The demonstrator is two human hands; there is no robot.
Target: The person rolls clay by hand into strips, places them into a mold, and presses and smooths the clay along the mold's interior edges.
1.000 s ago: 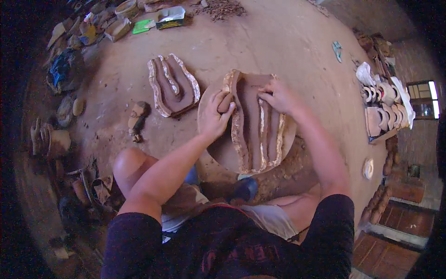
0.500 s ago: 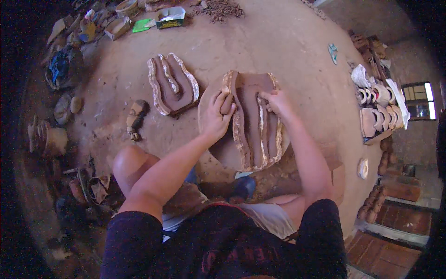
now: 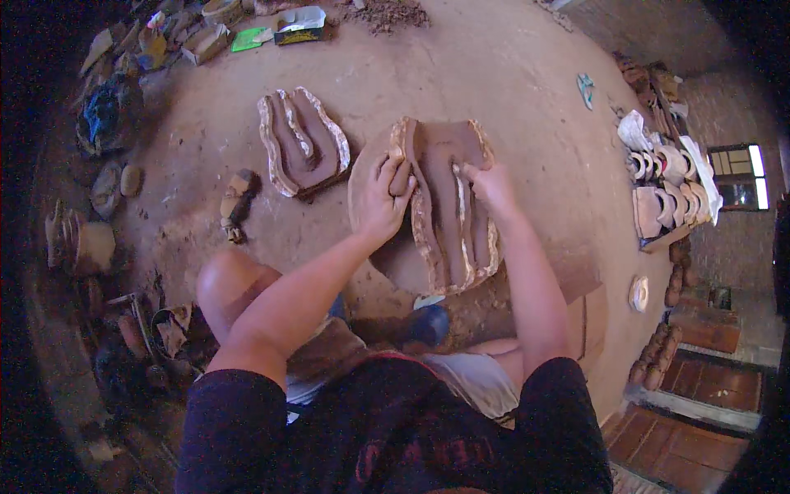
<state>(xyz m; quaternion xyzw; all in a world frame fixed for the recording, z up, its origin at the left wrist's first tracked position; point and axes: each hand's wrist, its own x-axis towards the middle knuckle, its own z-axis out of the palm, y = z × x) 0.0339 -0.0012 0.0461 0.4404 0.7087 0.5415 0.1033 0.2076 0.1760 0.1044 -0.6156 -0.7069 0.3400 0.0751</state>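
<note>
A tray-like clay piece [image 3: 436, 222] with wavy, white-edged walls rests on a round board [image 3: 360, 185] in front of me. My left hand [image 3: 385, 200] leans on its left wall, fingers curled around a small brown lump [image 3: 401, 177] that looks like clay. At the far end of the middle ridge [image 3: 462, 206], my right hand [image 3: 491, 189] has thumb and fingers pinched on the ridge's tip. Its fingertips are partly hidden. A similar clay piece [image 3: 303, 144] with a curved inner ridge lies on the floor to the left.
A brown, elongated object [image 3: 237, 198] lies left of the board. Boxes [image 3: 300, 26] and a heap of clay crumbs [image 3: 387, 12] are at the back. Stacked curved clay pieces [image 3: 671, 202] stand on the right, near a teal sandal [image 3: 585, 90]. A dark basin-like container [image 3: 107, 115] sits far left.
The whole view has shifted slightly. My right hand stays at the far end of the middle ridge, its fingers a little changed in pose. My left hand keeps the lump at the left wall.
</note>
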